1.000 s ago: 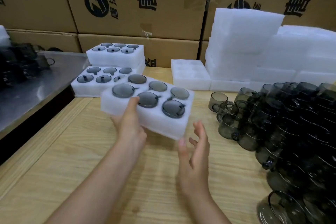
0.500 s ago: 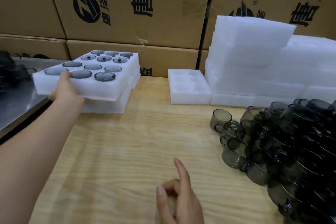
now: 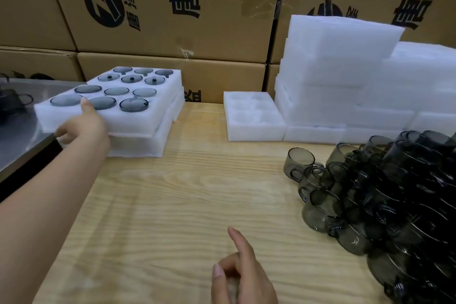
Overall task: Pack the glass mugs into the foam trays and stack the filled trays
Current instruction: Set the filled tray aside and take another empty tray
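My left hand (image 3: 81,126) grips the near edge of a filled white foam tray (image 3: 138,121), thumb on top and fingers beneath. That tray holds several smoky grey glass mugs and lies on a lower foam tray (image 3: 148,143) at the table's left. Behind it a second stack of filled trays (image 3: 170,81) stands against the boxes. My right hand (image 3: 241,276) hovers low over the table near the front, index finger extended, other fingers loosely curled, holding nothing. An empty foam tray (image 3: 254,128) lies at the back centre. A heap of loose grey glass mugs (image 3: 385,192) covers the right side.
Piles of white foam trays (image 3: 345,76) rise at the back right. Cardboard boxes (image 3: 172,7) wall off the rear. A metal surface (image 3: 17,140) with dark mugs lies to the left. The wooden table (image 3: 185,205) shows bare wood in the middle.
My left hand carried the filled tray from the table's middle to the left and lowered it onto the tray there. My right hand let go and dropped toward the front.
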